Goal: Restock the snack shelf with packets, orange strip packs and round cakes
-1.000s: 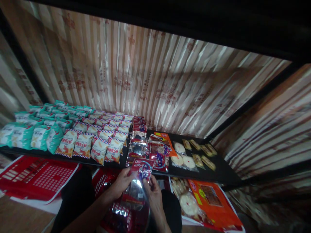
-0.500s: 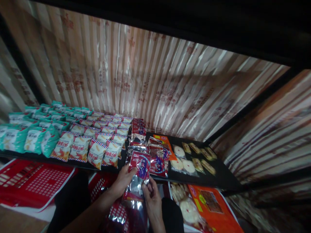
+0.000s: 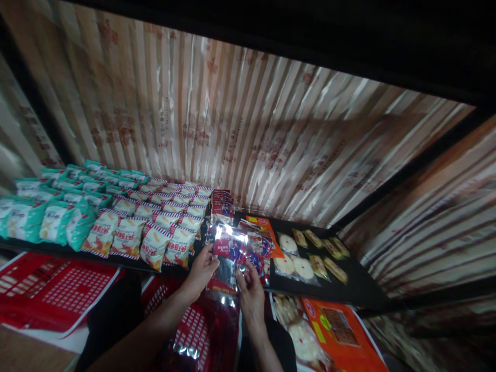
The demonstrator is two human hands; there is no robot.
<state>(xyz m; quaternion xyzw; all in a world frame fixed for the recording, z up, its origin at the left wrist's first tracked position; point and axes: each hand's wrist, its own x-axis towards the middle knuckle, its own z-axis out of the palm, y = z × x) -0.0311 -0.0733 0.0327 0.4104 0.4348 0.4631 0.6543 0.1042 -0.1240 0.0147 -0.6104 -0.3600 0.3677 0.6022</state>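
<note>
Between my two hands is a shiny red and purple snack packet with a clear lower part, held over the front edge of the shelf. My left hand is closed on its left edge, and my right hand pinches its lower right edge. Behind it, a row of similar red packets runs toward the back of the shelf. Just right of the held packet lie more red and purple packets, partly hidden by it.
White snack bags and teal bags fill the left of the black shelf. To the right lie an orange packet, round white cakes and yellow-wrapped bars. Below are red baskets and a large orange packet.
Both hands have lifted the packet slightly up and to the right, toward the row on the shelf. Its top has tilted, and a bright glare now shows there.
</note>
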